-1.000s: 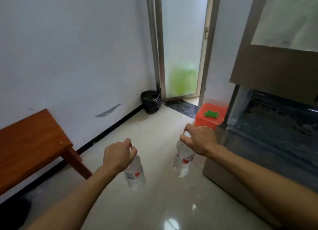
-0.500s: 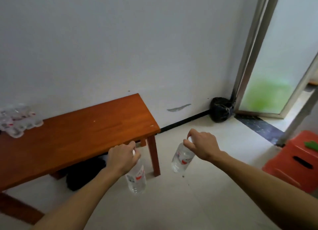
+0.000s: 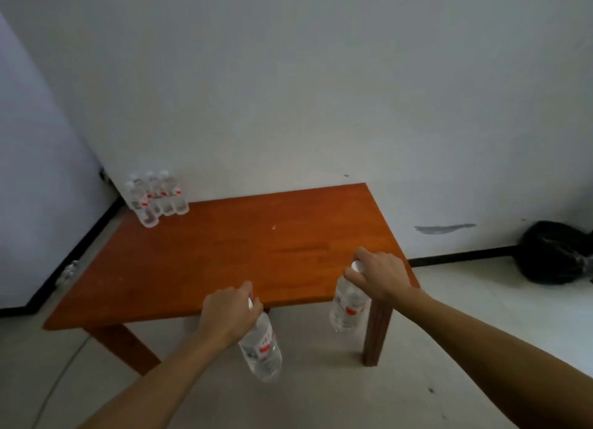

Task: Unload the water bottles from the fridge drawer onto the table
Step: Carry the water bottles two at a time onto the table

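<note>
Caps [image 3: 355,265] mostly hidden | left fingers [image 3: 245,290] pinch left bottle [image 3: 261,348] | right fingers [image 3: 362,256] pinch right bottle [image 3: 348,308] | far bottles [image 3: 157,197] blurred

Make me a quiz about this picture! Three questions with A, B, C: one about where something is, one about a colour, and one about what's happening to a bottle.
1. Where on the wooden table does the group of water bottles stand?
A) far left corner
B) middle
C) near right corner

2. What colour is the bag to the right of the table?
A) yellow
B) black
C) blue

3. What is happening to the bottle at the left grip?
A) lying on the table
B) standing on the floor
C) hanging in the air, held by its cap end

Answers:
1 A, they cluster at the table's far left end.
2 B, it is a dark black heap.
3 C, fingers curl round its top and it dangles below the table's near edge.
</note>
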`<state>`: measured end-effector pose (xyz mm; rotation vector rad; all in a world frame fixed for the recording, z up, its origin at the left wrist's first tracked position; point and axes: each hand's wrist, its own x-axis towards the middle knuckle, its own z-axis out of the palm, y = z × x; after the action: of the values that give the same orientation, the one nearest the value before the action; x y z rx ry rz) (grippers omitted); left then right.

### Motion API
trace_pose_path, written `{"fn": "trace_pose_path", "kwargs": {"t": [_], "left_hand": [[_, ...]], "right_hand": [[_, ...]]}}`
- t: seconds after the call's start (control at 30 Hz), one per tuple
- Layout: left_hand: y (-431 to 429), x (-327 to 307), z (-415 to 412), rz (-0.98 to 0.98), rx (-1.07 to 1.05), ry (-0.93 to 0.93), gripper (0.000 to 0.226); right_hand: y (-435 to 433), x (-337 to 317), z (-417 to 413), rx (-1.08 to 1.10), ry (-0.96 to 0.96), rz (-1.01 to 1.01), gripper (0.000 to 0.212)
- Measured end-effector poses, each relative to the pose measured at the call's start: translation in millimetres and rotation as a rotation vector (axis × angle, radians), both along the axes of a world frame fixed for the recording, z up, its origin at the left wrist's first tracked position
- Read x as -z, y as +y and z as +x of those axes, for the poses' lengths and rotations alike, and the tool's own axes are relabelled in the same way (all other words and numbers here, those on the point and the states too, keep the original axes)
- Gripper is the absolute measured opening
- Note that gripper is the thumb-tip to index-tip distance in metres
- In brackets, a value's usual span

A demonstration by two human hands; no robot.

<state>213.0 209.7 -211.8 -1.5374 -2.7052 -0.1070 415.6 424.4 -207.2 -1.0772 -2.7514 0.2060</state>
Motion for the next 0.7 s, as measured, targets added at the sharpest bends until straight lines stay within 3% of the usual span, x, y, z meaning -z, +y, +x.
{"fn": "trace_pose_path", "kwargs": {"t": [0.37,0.7], "left_hand": [[-6.5,-1.7,-204.7,0.047,-0.224,0.007,0.021],[-12.7,18.7,-419.1,0.003,-0.078,-0.079,0.019]], "right_hand": [[36.2,-4.4,-245.0,-0.223,0.004,0.029,0.045],[23.8,31.7,-448.3,-0.177,-0.015,-0.027,0.04]]}}
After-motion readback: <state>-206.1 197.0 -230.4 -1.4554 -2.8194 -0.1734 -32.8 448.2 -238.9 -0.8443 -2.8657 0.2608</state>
